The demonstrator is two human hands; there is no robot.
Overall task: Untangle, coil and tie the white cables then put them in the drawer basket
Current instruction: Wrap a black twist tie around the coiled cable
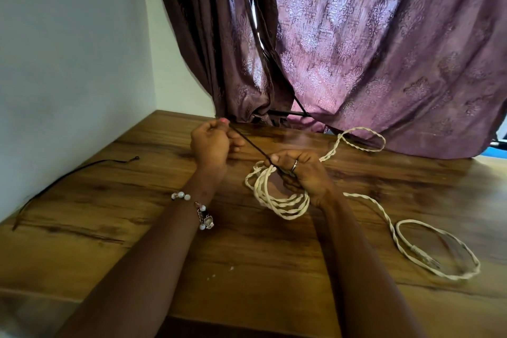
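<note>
Both hands [210,143] [300,173] gripping taut tie [248,143]

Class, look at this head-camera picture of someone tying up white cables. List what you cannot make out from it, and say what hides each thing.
1. Head view: the drawer basket is out of frame.
2. How the dark tie string wraps the coiled white cable is hidden by the right hand.
3. The string's far end is hidden inside the left hand.
4. The loose cable's plug is blurred.
</note>
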